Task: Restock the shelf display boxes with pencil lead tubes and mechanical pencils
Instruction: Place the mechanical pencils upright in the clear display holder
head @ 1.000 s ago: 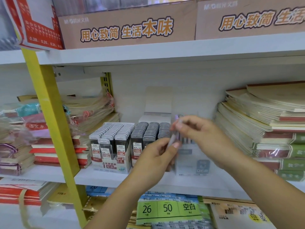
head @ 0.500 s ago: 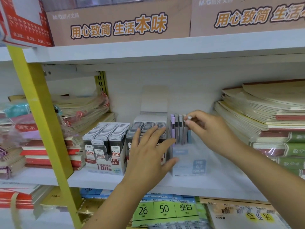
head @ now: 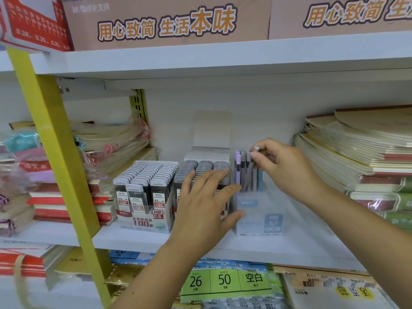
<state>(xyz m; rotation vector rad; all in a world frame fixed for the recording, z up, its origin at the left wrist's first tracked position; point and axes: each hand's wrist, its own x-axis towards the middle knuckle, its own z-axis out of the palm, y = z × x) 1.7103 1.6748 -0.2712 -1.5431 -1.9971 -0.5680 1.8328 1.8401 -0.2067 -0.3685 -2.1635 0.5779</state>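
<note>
While the right hand [head: 283,166] pinches the cap end of a grey mechanical pencil [head: 249,172] between thumb and forefinger, the pencil's lower end sits inside the clear pencil box [head: 259,219] on the white shelf [head: 133,239]. The pencil is tilted, top leaning right. That box holds a few more mechanical pencils [head: 237,170], lilac, grey and blue, upright at its back left corner; the rest of the box looks bare.

The left hand [head: 205,204] has its fingers straight and spread, holding nothing, with the thumb touching the clear box's front left edge. Its palm covers the front of the middle lead box [head: 204,168].

The middle lead box is packed with three rows of dark lead tubes [head: 156,175] with grey caps, and its lid flap stands up behind. The left lead box [head: 142,219] just beside it is also full, three rows, with a "100" label on the front.

A notebook stack [head: 356,157] lies right of the pencil box, apart from it. Wrapped notebooks [head: 111,139] are piled left, behind a yellow upright [head: 58,152]. Brown cartons [head: 167,21] sit on the shelf above.
</note>
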